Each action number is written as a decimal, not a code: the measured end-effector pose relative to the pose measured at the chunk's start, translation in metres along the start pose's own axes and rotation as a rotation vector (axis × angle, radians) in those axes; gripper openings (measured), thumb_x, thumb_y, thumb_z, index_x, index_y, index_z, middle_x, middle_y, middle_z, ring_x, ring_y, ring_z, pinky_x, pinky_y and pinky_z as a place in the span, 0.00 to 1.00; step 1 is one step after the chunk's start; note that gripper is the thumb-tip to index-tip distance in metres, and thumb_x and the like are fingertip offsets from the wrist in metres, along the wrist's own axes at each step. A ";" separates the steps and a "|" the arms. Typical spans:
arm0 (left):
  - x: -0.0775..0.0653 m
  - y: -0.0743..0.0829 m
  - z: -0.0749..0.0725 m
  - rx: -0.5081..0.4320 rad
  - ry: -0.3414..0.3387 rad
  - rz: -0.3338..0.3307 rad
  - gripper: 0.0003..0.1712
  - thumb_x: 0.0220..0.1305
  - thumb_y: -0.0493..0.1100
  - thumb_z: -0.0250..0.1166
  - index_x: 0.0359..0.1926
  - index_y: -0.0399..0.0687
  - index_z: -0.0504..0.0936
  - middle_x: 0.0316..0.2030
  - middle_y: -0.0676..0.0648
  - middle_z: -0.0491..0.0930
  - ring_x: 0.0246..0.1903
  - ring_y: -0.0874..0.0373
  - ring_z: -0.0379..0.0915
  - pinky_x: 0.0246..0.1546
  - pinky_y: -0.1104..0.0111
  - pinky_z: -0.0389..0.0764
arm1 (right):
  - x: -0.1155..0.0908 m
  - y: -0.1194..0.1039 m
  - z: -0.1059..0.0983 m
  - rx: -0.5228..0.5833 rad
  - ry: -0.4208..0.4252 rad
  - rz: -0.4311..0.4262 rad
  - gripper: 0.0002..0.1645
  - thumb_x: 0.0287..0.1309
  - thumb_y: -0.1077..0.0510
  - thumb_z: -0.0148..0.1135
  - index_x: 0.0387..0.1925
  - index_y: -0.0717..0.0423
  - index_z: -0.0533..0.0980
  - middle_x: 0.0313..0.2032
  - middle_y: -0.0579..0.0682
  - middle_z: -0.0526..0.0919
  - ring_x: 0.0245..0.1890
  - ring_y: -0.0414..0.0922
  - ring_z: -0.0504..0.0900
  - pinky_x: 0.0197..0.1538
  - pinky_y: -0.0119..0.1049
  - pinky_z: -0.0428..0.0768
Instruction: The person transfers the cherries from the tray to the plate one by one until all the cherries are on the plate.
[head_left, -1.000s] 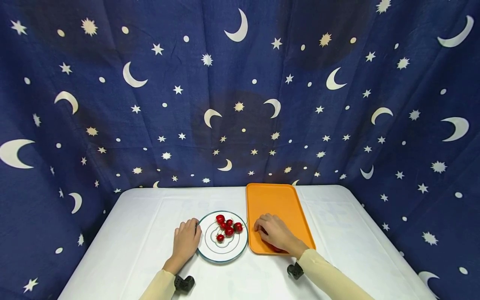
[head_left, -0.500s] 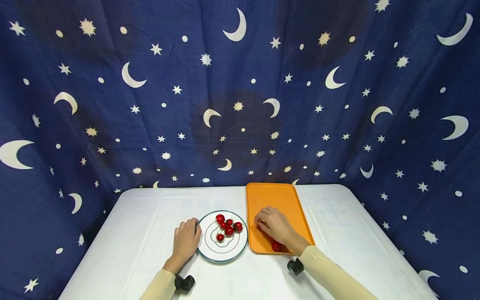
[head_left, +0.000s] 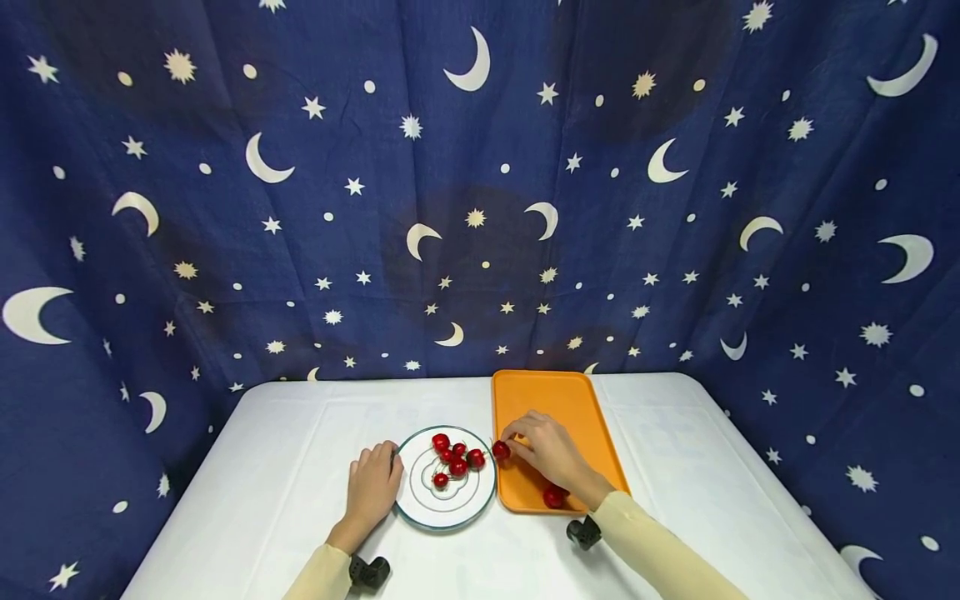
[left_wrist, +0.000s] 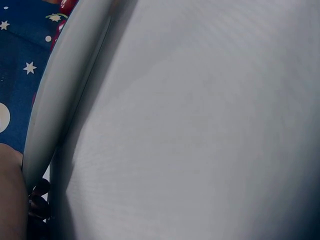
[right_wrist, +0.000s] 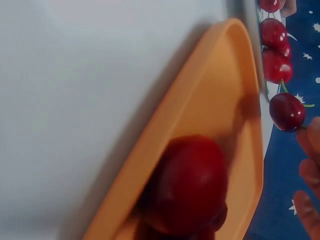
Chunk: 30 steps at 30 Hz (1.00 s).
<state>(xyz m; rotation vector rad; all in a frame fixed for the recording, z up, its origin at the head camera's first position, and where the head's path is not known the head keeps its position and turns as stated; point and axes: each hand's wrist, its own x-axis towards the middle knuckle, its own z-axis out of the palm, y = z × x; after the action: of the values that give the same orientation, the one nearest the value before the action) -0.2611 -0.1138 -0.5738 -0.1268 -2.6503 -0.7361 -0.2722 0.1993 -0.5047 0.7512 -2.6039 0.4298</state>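
Observation:
My right hand (head_left: 547, 450) pinches a dark red cherry (head_left: 500, 450) in its fingertips, over the orange tray's (head_left: 558, 400) left edge beside the plate. In the right wrist view the held cherry (right_wrist: 287, 112) shows a green stem. My left hand (head_left: 372, 483) grips the left rim of a white plate (head_left: 442, 515) with a blue-green edge. Several red cherries (head_left: 457, 467) with stems lie together on that plate. In the left wrist view the plate's side (left_wrist: 70, 85) shows, with part of the hand (left_wrist: 11, 195) at lower left.
Another red cherry (head_left: 554, 497) sits near the tray's front edge, below the right wrist, and looms large in the right wrist view. A white cloth (head_left: 300, 450) covers the table. Behind it hangs a blue curtain (head_left: 480, 167) with moons and stars.
My right hand has shifted up and left to the plate side of the tray, bringing a cherry into sight at its fingertips. The tray's front cherry is uncovered. The left hand stays put.

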 end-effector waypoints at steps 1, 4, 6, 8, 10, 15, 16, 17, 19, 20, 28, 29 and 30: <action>0.000 0.000 0.000 -0.001 -0.003 -0.002 0.10 0.73 0.43 0.57 0.45 0.44 0.80 0.41 0.44 0.84 0.37 0.51 0.70 0.37 0.62 0.60 | 0.001 -0.001 0.000 0.008 0.002 -0.001 0.07 0.58 0.53 0.75 0.39 0.41 0.86 0.36 0.37 0.89 0.39 0.36 0.80 0.45 0.35 0.82; 0.000 0.000 -0.001 -0.003 -0.029 -0.011 0.10 0.73 0.44 0.56 0.47 0.44 0.80 0.42 0.44 0.85 0.38 0.52 0.70 0.37 0.63 0.60 | 0.001 -0.004 0.001 0.027 0.004 -0.014 0.07 0.57 0.54 0.75 0.38 0.42 0.87 0.35 0.37 0.88 0.38 0.37 0.81 0.44 0.34 0.82; 0.000 0.001 -0.001 0.001 -0.047 -0.018 0.11 0.74 0.44 0.56 0.48 0.44 0.80 0.43 0.44 0.85 0.38 0.52 0.70 0.37 0.63 0.60 | 0.001 -0.005 0.002 0.043 -0.003 -0.027 0.07 0.57 0.55 0.75 0.38 0.42 0.87 0.35 0.38 0.88 0.37 0.38 0.81 0.42 0.33 0.82; 0.000 0.001 -0.002 0.006 -0.058 -0.024 0.11 0.74 0.44 0.56 0.48 0.44 0.80 0.43 0.44 0.85 0.38 0.52 0.70 0.38 0.63 0.61 | 0.000 -0.006 0.003 0.058 -0.014 -0.033 0.06 0.58 0.54 0.75 0.38 0.43 0.87 0.35 0.38 0.88 0.37 0.39 0.81 0.42 0.32 0.81; 0.000 0.001 -0.002 0.006 -0.063 -0.026 0.11 0.74 0.43 0.55 0.49 0.44 0.80 0.44 0.44 0.85 0.38 0.52 0.69 0.38 0.63 0.61 | -0.001 -0.006 0.004 0.075 -0.025 -0.037 0.05 0.59 0.54 0.74 0.38 0.43 0.87 0.35 0.38 0.88 0.36 0.40 0.82 0.41 0.31 0.81; 0.001 0.001 -0.003 0.008 -0.063 -0.025 0.11 0.74 0.44 0.55 0.49 0.44 0.80 0.44 0.44 0.85 0.38 0.52 0.69 0.38 0.63 0.61 | -0.002 -0.008 0.007 0.094 -0.044 -0.041 0.05 0.59 0.54 0.74 0.39 0.43 0.87 0.36 0.38 0.88 0.37 0.38 0.82 0.43 0.30 0.83; 0.001 0.001 -0.003 0.007 -0.061 -0.024 0.11 0.74 0.44 0.55 0.49 0.44 0.80 0.44 0.45 0.85 0.38 0.52 0.69 0.38 0.63 0.61 | -0.002 -0.008 0.007 0.095 -0.050 -0.037 0.05 0.59 0.54 0.74 0.39 0.43 0.87 0.36 0.38 0.88 0.38 0.37 0.82 0.44 0.31 0.83; 0.001 0.001 -0.002 0.007 -0.059 -0.021 0.11 0.74 0.44 0.55 0.48 0.44 0.80 0.43 0.45 0.85 0.38 0.52 0.69 0.38 0.63 0.61 | -0.002 -0.009 0.008 0.095 -0.057 -0.034 0.05 0.59 0.54 0.74 0.39 0.43 0.87 0.36 0.38 0.88 0.38 0.37 0.81 0.45 0.31 0.84; 0.001 0.000 -0.002 0.008 -0.052 -0.015 0.11 0.74 0.43 0.56 0.48 0.44 0.80 0.43 0.45 0.84 0.38 0.52 0.69 0.37 0.63 0.61 | -0.003 -0.011 0.009 0.097 -0.069 -0.028 0.06 0.59 0.54 0.74 0.39 0.43 0.87 0.36 0.38 0.88 0.39 0.37 0.82 0.47 0.33 0.84; 0.000 0.000 -0.001 0.007 -0.049 -0.014 0.11 0.73 0.43 0.56 0.48 0.44 0.80 0.43 0.45 0.84 0.38 0.52 0.70 0.37 0.63 0.61 | -0.002 -0.012 0.009 0.098 -0.075 -0.026 0.05 0.60 0.54 0.73 0.39 0.43 0.87 0.37 0.38 0.88 0.40 0.38 0.82 0.48 0.34 0.84; 0.000 -0.001 0.000 0.008 -0.040 -0.009 0.10 0.73 0.43 0.56 0.47 0.43 0.80 0.42 0.44 0.84 0.38 0.51 0.70 0.37 0.62 0.61 | 0.000 -0.016 0.014 0.101 -0.101 -0.007 0.04 0.61 0.53 0.73 0.38 0.41 0.87 0.36 0.37 0.87 0.40 0.37 0.82 0.47 0.33 0.84; 0.000 -0.002 0.000 0.008 -0.040 -0.008 0.10 0.73 0.43 0.56 0.47 0.43 0.80 0.42 0.44 0.84 0.38 0.51 0.70 0.37 0.62 0.61 | 0.000 -0.017 0.014 0.101 -0.106 -0.001 0.04 0.61 0.52 0.72 0.38 0.41 0.87 0.37 0.37 0.87 0.40 0.36 0.81 0.47 0.33 0.83; 0.000 -0.002 0.000 0.008 -0.040 -0.007 0.10 0.73 0.43 0.56 0.47 0.43 0.80 0.42 0.44 0.84 0.38 0.51 0.70 0.37 0.62 0.61 | 0.001 -0.018 0.014 0.103 -0.111 0.003 0.04 0.61 0.52 0.72 0.38 0.40 0.87 0.37 0.37 0.87 0.40 0.36 0.81 0.47 0.33 0.83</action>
<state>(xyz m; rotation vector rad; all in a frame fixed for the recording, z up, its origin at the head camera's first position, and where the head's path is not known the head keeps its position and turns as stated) -0.2619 -0.1151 -0.5746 -0.1309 -2.6924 -0.7333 -0.2669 0.1794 -0.5135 0.8275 -2.7027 0.5410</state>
